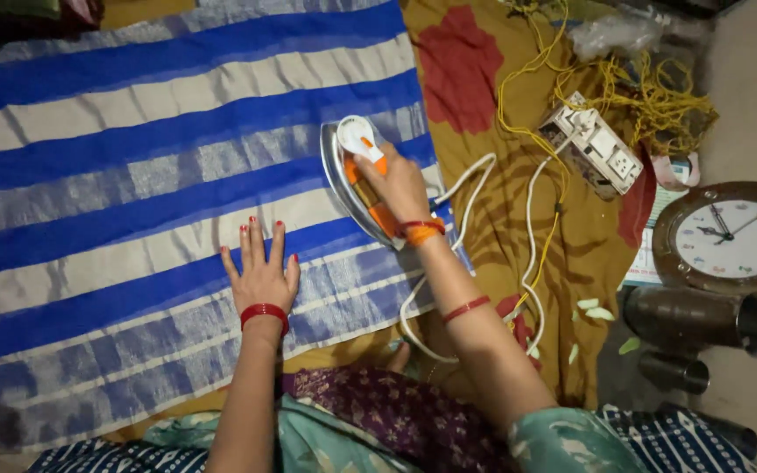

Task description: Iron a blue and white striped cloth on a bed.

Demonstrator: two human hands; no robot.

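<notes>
Left hand [260,273] flat, fingers spread on striped cloth [133,175], right hand [400,186] gripping iron [357,180]

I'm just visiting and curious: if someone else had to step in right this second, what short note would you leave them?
Right hand: gripping the handle of the electric iron, which rests on the blue and white striped cloth.
Left hand: flat on the cloth, fingers spread, beside the iron.
The iron's white cord runs to the extension box.
Done: cloth spread out on the patterned sheet.
Left: how much is already pressed cannot be told.
</notes>
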